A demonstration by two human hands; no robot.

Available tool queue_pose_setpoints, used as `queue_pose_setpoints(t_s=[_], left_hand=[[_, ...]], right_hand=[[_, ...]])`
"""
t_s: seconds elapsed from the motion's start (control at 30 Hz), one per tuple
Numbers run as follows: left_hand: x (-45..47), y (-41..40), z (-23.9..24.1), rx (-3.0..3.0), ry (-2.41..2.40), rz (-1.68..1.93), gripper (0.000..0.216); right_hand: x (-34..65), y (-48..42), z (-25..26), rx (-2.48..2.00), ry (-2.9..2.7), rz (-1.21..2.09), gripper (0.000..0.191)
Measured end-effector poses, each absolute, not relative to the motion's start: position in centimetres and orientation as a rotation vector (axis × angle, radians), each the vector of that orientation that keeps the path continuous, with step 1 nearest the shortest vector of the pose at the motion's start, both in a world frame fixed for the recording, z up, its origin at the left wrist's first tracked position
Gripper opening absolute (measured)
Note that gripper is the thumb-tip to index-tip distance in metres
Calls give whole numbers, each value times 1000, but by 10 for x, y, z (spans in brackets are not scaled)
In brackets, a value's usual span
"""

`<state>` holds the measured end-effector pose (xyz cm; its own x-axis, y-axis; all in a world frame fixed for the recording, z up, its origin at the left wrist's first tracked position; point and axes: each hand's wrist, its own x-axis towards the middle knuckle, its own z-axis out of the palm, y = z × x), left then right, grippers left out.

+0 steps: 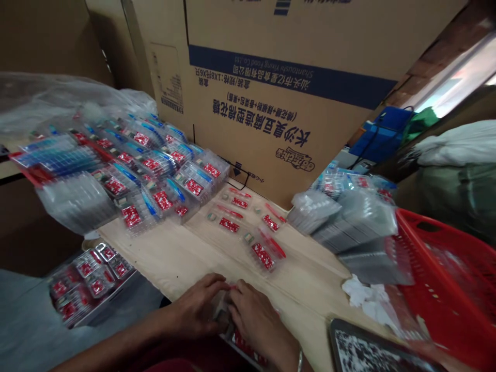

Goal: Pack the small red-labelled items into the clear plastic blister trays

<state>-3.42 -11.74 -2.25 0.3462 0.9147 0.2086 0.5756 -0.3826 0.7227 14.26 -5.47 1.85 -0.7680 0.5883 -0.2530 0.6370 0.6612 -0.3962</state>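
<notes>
Head view. At the near edge of the surface (pixel 182 258), the left hand (pixel 197 310) and right hand (pixel 258 323) meet over a clear pack (pixel 240 343). Each grip is clamped on it, apparently to steady it from both sides. Loose packs (pixel 155 170) are heaped at the far left corner.

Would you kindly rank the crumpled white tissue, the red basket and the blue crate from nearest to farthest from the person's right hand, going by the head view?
Measured from the right hand:
1. Crumpled white tissue, just to its right.
2. Red basket, farther out to the right.
3. Blue crate, far back on the right.
</notes>
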Motion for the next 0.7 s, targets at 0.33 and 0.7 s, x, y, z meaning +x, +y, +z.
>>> queue_pose_setpoints(t_s=[0.33, 0.7], left_hand=[[-71, -99, -42, 2016, 1824, 542, 28], [-73, -108, -40, 1759, 1644, 618, 10]], right_hand=[[153, -77, 4, 1232, 2726, -1256, 16], [142, -88, -18, 1389, 2766, -967, 14]])
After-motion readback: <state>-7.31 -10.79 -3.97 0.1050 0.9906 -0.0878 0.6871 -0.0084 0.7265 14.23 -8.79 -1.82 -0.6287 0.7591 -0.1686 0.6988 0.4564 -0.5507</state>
